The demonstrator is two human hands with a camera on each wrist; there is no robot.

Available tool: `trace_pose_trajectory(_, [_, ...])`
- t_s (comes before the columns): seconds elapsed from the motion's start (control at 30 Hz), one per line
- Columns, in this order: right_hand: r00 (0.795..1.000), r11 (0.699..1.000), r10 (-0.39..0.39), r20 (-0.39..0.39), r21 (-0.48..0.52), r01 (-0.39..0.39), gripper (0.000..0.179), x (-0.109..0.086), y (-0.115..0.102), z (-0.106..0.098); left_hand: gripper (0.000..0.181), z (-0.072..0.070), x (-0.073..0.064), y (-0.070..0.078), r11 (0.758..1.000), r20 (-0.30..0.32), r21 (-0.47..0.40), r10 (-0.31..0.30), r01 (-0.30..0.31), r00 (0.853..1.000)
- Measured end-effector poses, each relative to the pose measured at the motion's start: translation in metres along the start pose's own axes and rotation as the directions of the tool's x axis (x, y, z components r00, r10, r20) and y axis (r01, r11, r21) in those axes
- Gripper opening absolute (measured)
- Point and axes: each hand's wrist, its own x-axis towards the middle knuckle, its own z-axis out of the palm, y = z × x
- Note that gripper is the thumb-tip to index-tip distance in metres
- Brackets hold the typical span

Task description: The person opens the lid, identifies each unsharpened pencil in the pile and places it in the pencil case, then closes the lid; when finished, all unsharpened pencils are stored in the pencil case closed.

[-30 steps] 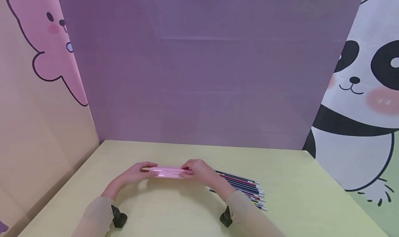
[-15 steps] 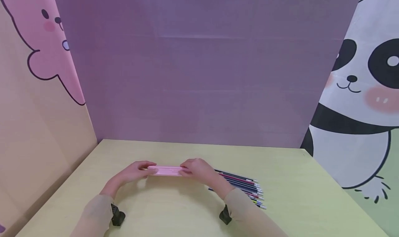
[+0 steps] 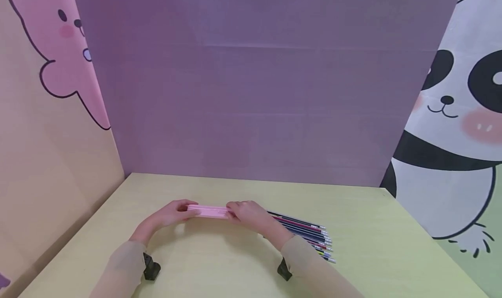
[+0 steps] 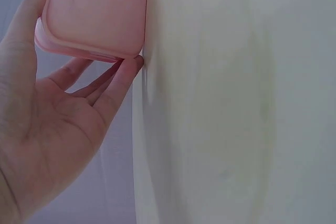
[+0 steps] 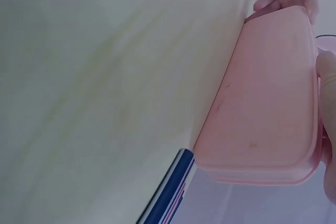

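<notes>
A closed pink pencil case (image 3: 211, 211), box-shaped with rounded corners, is held between both hands at the middle of the table. My left hand (image 3: 175, 213) grips its left end, with the thumb and fingertips on opposite sides in the left wrist view. At the other end my right hand (image 3: 251, 217) holds the case, its fingers partly cut off in the right wrist view. One long edge of the case (image 5: 262, 93) sits at or very near the tabletop, and its broad smooth face shows faint scuffs. Several pencils (image 3: 303, 232) lie in a row beside the right forearm, which covers part of them.
The pale yellow table (image 3: 345, 211) ends at a purple backdrop (image 3: 251, 93). Cartoon walls stand at both sides. Black wrist cameras hang below each sleeve. In the right wrist view, pencil ends (image 5: 169, 184) lie close to the case's near corner.
The pink pencil case has tipped slightly in both hands, so a different part of its side faces the head camera. The right fingers have shifted a little on it. The pencils stay put.
</notes>
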Motion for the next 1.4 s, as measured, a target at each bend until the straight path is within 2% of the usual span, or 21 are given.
trace_pose_trajectory(0.2, [0.999, 1.0, -0.011, -0.031, 0.009, 0.012, 0.009, 0.0, 0.0, -0.001, 0.056, 0.0, 0.0, 0.0, 1.0, -0.002, 0.02, 0.008, -0.008, 1.0])
trace_pose_trajectory(0.43, [1.0, 0.999, -0.005, -0.008, 0.041, 0.005, 0.015, 0.002, 0.001, -0.005, 0.061, -0.003, 0.004, 0.0, 0.997, 0.018, 0.071, 0.001, -0.002, 1.0])
trace_pose_trajectory(0.63, [0.999, 0.996, 0.031, -0.006, 0.086, -0.031, 0.02, 0.003, 0.006, -0.003, 0.064, -0.005, 0.005, 0.0, 0.999, 0.046, 0.022, -0.042, 0.041, 0.998])
trace_pose_trajectory(0.7, [1.0, 0.997, 0.016, -0.018, 0.075, -0.015, 0.019, 0.004, 0.007, -0.003, 0.064, -0.004, 0.004, 0.001, 0.999, 0.049, 0.011, -0.043, 0.042, 0.998])
trace_pose_trajectory(0.93, [0.998, 0.996, -0.05, -0.03, -0.077, 0.047, 0.014, 0.01, 0.003, -0.001, 0.064, -0.006, 0.003, 0.002, 0.999, 0.042, 0.015, -0.033, 0.032, 0.999])
trace_pose_trajectory(1.13, [0.998, 0.997, -0.038, -0.04, -0.075, 0.035, 0.014, 0.01, 0.001, 0.0, 0.063, -0.006, 0.002, 0.002, 0.998, 0.02, 0.065, -0.025, 0.024, 0.999])
trace_pose_trajectory(1.4, [0.994, 0.996, -0.06, -0.095, -0.071, 0.053, 0.013, 0.005, 0.003, 0.004, 0.065, -0.004, 0.002, 0.005, 0.996, 0.029, 0.087, -0.031, 0.029, 0.999])
